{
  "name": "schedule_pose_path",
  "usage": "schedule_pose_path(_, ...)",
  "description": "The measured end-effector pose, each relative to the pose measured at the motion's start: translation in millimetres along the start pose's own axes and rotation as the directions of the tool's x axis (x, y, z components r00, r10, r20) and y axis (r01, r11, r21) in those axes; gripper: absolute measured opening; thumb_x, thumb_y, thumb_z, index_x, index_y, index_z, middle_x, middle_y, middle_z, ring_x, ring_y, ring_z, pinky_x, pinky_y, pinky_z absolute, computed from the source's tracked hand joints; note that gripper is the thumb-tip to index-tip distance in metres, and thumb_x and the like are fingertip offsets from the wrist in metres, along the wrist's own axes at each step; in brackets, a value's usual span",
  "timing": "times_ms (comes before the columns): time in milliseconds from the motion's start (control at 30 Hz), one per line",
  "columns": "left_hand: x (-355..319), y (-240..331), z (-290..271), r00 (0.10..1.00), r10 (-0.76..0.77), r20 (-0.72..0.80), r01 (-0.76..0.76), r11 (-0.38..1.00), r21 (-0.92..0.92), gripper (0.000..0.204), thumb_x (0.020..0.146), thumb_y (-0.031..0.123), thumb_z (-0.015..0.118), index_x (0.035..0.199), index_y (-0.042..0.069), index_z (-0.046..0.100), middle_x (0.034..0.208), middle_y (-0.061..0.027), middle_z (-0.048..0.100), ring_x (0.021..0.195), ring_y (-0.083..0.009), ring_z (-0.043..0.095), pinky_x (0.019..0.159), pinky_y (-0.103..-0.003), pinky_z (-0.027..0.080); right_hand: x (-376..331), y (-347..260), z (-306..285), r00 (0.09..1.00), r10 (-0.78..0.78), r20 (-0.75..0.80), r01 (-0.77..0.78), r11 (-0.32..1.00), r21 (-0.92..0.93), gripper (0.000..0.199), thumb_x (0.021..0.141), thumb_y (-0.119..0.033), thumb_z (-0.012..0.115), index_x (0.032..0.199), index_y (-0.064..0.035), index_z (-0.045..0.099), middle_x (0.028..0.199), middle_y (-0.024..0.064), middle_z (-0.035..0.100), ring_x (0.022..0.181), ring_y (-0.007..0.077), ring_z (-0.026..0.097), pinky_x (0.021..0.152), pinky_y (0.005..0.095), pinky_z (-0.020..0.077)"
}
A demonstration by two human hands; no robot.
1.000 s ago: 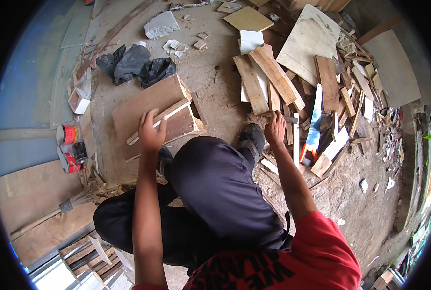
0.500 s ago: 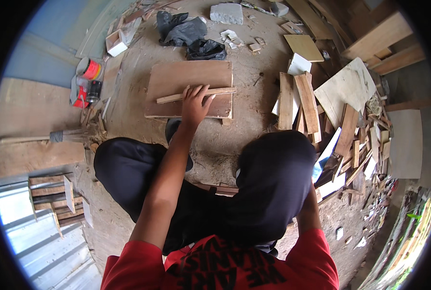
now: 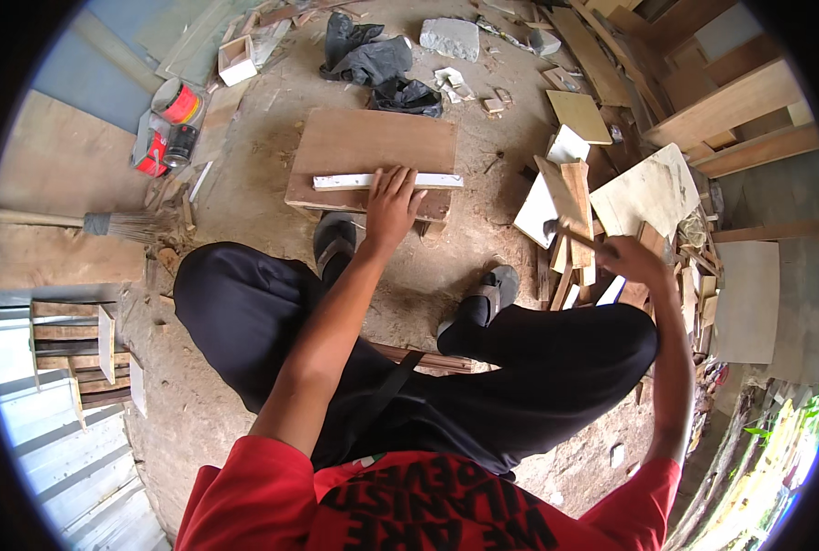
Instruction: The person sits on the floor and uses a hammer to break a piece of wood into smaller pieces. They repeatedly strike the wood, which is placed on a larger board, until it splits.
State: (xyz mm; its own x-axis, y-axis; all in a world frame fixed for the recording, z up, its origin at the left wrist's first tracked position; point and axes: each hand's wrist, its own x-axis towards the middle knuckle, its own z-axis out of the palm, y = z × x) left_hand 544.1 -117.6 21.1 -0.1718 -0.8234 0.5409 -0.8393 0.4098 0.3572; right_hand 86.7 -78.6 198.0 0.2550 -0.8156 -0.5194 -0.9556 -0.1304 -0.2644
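A narrow wooden strip [image 3: 345, 182] lies across a low wooden bench [image 3: 373, 138], its white face up. Bent over the strip, the fingers of my left hand [image 3: 392, 204] hold it against the bench top near its middle. My right hand [image 3: 632, 260] is closed round the handle of a hammer [image 3: 582, 238], raised at the right beyond my knee. The hammer's dark head points left, towards the bench.
Scrap boards and offcuts [image 3: 657, 248] are heaped on the right. Black plastic bags [image 3: 368, 60] and a pale block [image 3: 449, 39] lie behind the bench. Tins [image 3: 174, 101] and a broom [image 3: 120, 223] are at the left. My sandalled foot [image 3: 497, 286] is near the bench.
My right hand has come up from behind my right knee with the hammer. The strip now shows its white face and lies straighter across the bench. My right knee has swung outward.
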Motion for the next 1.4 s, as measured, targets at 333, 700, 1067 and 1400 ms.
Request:
schedule_pose_path(333,-3,12,1,0.999,-0.024,-0.023,0.022,0.997,-0.071,0.04,0.092,0.025,0.066,0.125,0.003,0.058,0.121,-0.0169,0.059,0.119,-0.0358,0.053,0.114,-0.053,0.033,-15,-169,46,0.911,0.216,-0.351,0.189,0.537,0.822,0.037,0.104,-0.041,0.051,0.116,-0.0079,0.063,0.065,-0.0079,0.049,0.053,0.0032,0.045,0.046,0.0222,0.0341)
schedule_pose_path(700,-3,25,7,1.0,0.007,-0.007,-0.007,1.0,-0.004,0.042,0.09,0.033,0.07,0.124,0.009,0.063,0.119,-0.0123,0.059,0.117,-0.0327,0.053,0.111,-0.052,0.033,32,-203,200,0.835,0.426,-0.349,0.172,0.401,0.9,0.049,0.106,-0.047,0.044,0.091,-0.0025,0.055,0.061,-0.0021,0.045,0.044,0.0051,0.039,0.039,0.0238,0.0324)
schedule_pose_path(1067,-4,28,9,1.0,0.001,-0.022,-0.002,1.0,-0.018,0.041,0.089,0.032,0.071,0.123,0.009,0.064,0.118,-0.0111,0.06,0.114,-0.0316,0.054,0.109,-0.051,0.035,33,-208,199,0.816,0.444,-0.371,0.173,0.425,0.889,0.05,0.107,-0.045,0.042,0.087,-0.0018,0.055,0.063,0.0017,0.048,0.053,0.0096,0.044,0.049,0.0296,0.0355)
schedule_pose_path(1400,-3,6,-9,1.0,0.023,-0.009,-0.023,0.999,-0.034,0.037,0.089,0.032,0.073,0.117,0.009,0.065,0.115,-0.0099,0.059,0.113,-0.0304,0.054,0.108,-0.051,0.034,36,-214,206,0.847,0.391,-0.36,0.134,0.498,0.857,0.054,0.107,-0.045,0.039,0.084,0.0004,0.056,0.062,0.0096,0.055,0.057,0.0214,0.055,0.055,0.0384,0.0435)
